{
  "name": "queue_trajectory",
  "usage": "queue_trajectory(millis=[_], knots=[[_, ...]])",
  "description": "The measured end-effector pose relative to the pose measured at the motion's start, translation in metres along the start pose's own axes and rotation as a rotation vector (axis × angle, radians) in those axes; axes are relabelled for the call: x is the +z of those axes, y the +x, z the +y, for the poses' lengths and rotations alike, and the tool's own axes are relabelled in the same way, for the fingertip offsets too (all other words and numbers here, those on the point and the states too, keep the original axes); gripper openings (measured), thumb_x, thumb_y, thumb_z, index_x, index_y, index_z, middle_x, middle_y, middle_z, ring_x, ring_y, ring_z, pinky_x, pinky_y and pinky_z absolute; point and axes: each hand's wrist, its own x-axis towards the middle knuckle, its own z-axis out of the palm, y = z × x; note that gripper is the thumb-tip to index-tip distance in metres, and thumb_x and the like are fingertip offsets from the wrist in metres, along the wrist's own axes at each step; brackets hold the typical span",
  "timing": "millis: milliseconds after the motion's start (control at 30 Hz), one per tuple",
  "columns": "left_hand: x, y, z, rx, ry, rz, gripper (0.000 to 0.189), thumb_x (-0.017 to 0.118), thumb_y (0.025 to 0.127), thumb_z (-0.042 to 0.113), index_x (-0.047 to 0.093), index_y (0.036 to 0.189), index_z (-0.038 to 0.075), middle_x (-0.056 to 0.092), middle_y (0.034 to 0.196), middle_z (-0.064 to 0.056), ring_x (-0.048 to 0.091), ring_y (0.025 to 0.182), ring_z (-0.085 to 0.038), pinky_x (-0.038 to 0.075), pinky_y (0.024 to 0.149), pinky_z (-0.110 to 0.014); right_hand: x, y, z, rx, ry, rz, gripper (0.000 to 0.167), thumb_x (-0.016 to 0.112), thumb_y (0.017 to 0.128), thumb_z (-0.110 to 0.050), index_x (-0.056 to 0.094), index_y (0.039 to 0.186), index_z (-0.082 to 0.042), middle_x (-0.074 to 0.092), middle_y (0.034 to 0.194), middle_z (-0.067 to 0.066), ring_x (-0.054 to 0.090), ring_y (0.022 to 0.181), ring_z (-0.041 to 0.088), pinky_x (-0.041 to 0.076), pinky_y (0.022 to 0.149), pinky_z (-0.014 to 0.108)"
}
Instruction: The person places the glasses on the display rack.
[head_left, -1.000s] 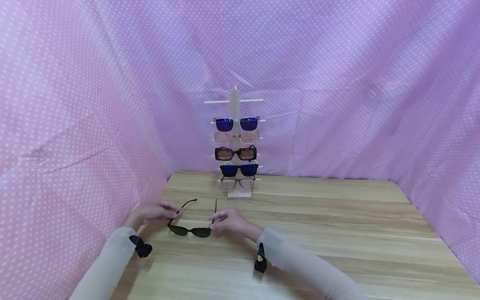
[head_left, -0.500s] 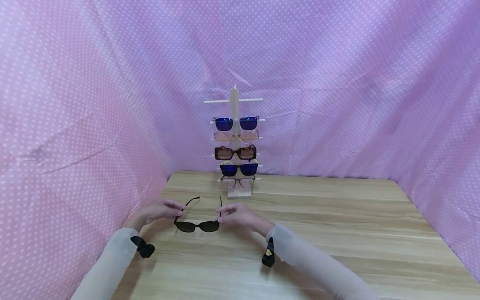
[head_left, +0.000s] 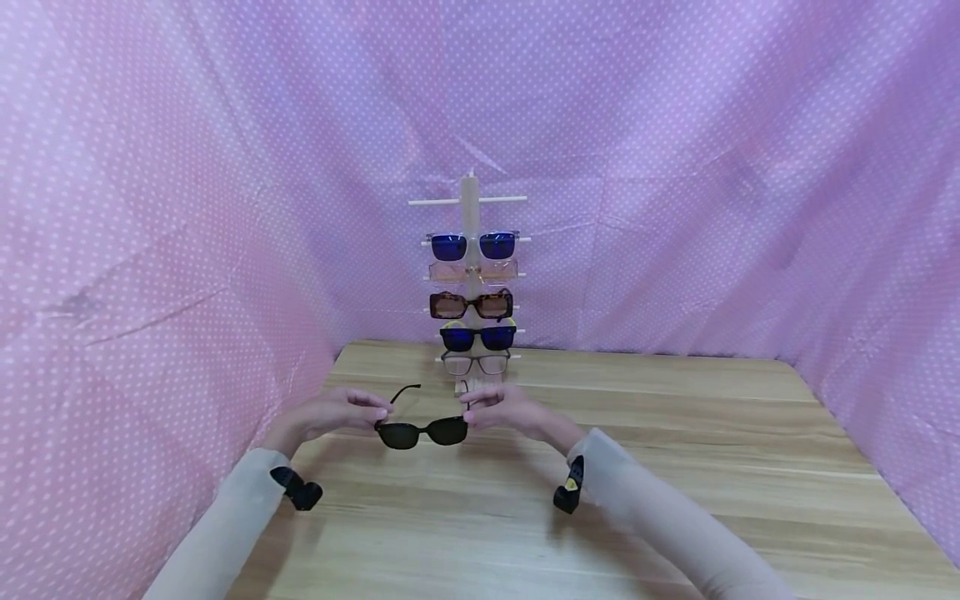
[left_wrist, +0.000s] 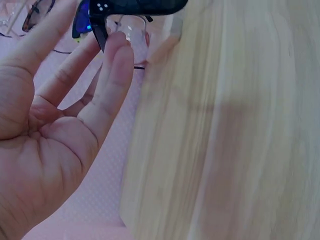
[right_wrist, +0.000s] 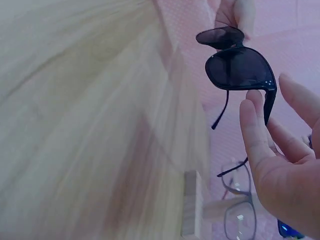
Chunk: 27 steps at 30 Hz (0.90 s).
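Observation:
A pair of black sunglasses [head_left: 447, 431] with dark lenses is held above the table, temples unfolded and pointing away toward the rack. My left hand [head_left: 333, 415] pinches the left temple near its hinge. On the other side my right hand [head_left: 512, 413] pinches the right temple, also near the hinge. White dots mark the frame's corner by the hinge in the right wrist view, where the lens [right_wrist: 240, 70] shows. Behind them stands a wooden glasses rack [head_left: 470, 190]. Its top white rod [head_left: 431, 202] bears no glasses.
Below that rod hang blue-lensed clear-framed sunglasses [head_left: 497, 245], pale pink glasses [head_left: 447, 272], tortoiseshell sunglasses [head_left: 447, 307], black blue-lensed sunglasses [head_left: 458, 339] and thin-framed glasses [head_left: 492, 364]. The wooden table [head_left: 675, 458] extends right. Pink dotted cloth [head_left: 675, 125] encloses the back and sides.
Both hands have carried the black sunglasses rightward and up in the head view, closer to the rack. The glasses on the rack have stayed put.

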Motion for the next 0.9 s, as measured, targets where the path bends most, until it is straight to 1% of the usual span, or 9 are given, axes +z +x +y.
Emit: queue_trajectory(millis=[133, 200, 267, 367, 467, 533, 667, 833, 900], knots=[[0.004, 0.001, 0.009, 0.043, 0.026, -0.024, 0.05, 0.07, 0.097, 0.019, 0.057, 0.136, -0.011, 0.062, 0.135, -0.027, 0.065, 0.113, -0.012, 0.055, 0.099, -0.027, -0.009, -0.007, -0.005, -0.003, -0.015, 0.005, 0.047, 0.073, 0.09, 0.001, 0.061, 0.135, 0.005, 0.076, 0.103, 0.008, 0.073, 0.089, 0.011, 0.061, 0.094, 0.036], [0.006, 0.001, 0.014, 0.051, 0.034, -0.031, 0.048, 0.073, 0.095, 0.017, 0.06, 0.134, -0.008, 0.066, 0.132, -0.022, 0.064, 0.113, -0.012, 0.054, 0.098, -0.025, -0.013, -0.01, -0.007, -0.006, -0.014, 0.012, 0.048, 0.073, 0.089, 0.002, 0.061, 0.135, 0.006, 0.076, 0.105, 0.011, 0.073, 0.088, 0.011, 0.062, 0.092, 0.035], [0.008, 0.002, 0.018, 0.056, 0.04, -0.034, 0.047, 0.075, 0.093, 0.017, 0.063, 0.133, -0.005, 0.069, 0.128, -0.015, 0.064, 0.113, -0.013, 0.054, 0.097, -0.024, -0.016, -0.014, -0.01, -0.006, -0.016, 0.018, 0.048, 0.073, 0.089, 0.002, 0.061, 0.135, 0.006, 0.075, 0.106, 0.014, 0.073, 0.088, 0.012, 0.062, 0.092, 0.035], [0.011, 0.003, 0.025, 0.056, 0.041, -0.031, 0.046, 0.076, 0.092, 0.018, 0.064, 0.131, -0.003, 0.071, 0.125, -0.007, 0.064, 0.113, -0.013, 0.054, 0.097, -0.025, -0.019, -0.018, -0.014, -0.001, -0.028, 0.021, 0.048, 0.073, 0.09, 0.0, 0.06, 0.136, 0.006, 0.075, 0.107, 0.013, 0.073, 0.089, 0.013, 0.061, 0.096, 0.041], [0.013, 0.003, 0.03, 0.061, 0.042, -0.024, 0.047, 0.076, 0.092, 0.017, 0.063, 0.131, -0.006, 0.07, 0.125, -0.007, 0.063, 0.113, -0.014, 0.054, 0.097, -0.026, -0.022, -0.02, -0.018, -0.006, -0.039, 0.022, 0.048, 0.073, 0.091, -0.003, 0.059, 0.136, 0.007, 0.075, 0.104, 0.007, 0.073, 0.09, 0.012, 0.06, 0.097, 0.043], [0.014, 0.002, 0.033, 0.064, 0.04, -0.021, 0.048, 0.075, 0.092, 0.016, 0.062, 0.132, -0.007, 0.07, 0.127, -0.01, 0.065, 0.113, -0.017, 0.055, 0.097, -0.029, -0.024, -0.023, -0.022, -0.016, -0.045, 0.019, 0.049, 0.072, 0.092, -0.003, 0.057, 0.137, 0.009, 0.074, 0.101, 0.004, 0.073, 0.09, 0.012, 0.06, 0.097, 0.044], [0.013, 0.001, 0.041, 0.057, 0.061, -0.003, 0.044, 0.075, 0.092, 0.018, 0.065, 0.13, -0.003, 0.069, 0.129, -0.013, 0.066, 0.112, -0.02, 0.055, 0.097, -0.032, -0.028, -0.026, -0.03, -0.031, -0.059, 0.015, 0.047, 0.072, 0.093, -0.003, 0.059, 0.136, 0.008, 0.073, 0.098, 0.0, 0.073, 0.089, 0.013, 0.06, 0.097, 0.046], [0.012, 0.001, 0.051, 0.07, 0.081, 0.024, 0.041, 0.076, 0.091, 0.02, 0.069, 0.127, 0.002, 0.074, 0.119, -0.005, 0.067, 0.109, -0.017, 0.054, 0.097, -0.031, -0.031, -0.029, -0.041, -0.064, -0.069, 0.005, 0.043, 0.071, 0.093, -0.002, 0.061, 0.134, 0.006, 0.075, 0.102, 0.001, 0.073, 0.091, 0.014, 0.058, 0.099, 0.051], [0.011, 0.002, 0.055, 0.083, 0.073, 0.031, 0.039, 0.077, 0.09, 0.018, 0.07, 0.126, 0.002, 0.075, 0.114, -0.003, 0.068, 0.107, -0.019, 0.054, 0.097, -0.031, -0.033, -0.03, -0.045, -0.074, -0.069, 0.005, 0.043, 0.071, 0.093, -0.002, 0.062, 0.134, 0.007, 0.075, 0.106, 0.003, 0.073, 0.092, 0.015, 0.059, 0.098, 0.049]])
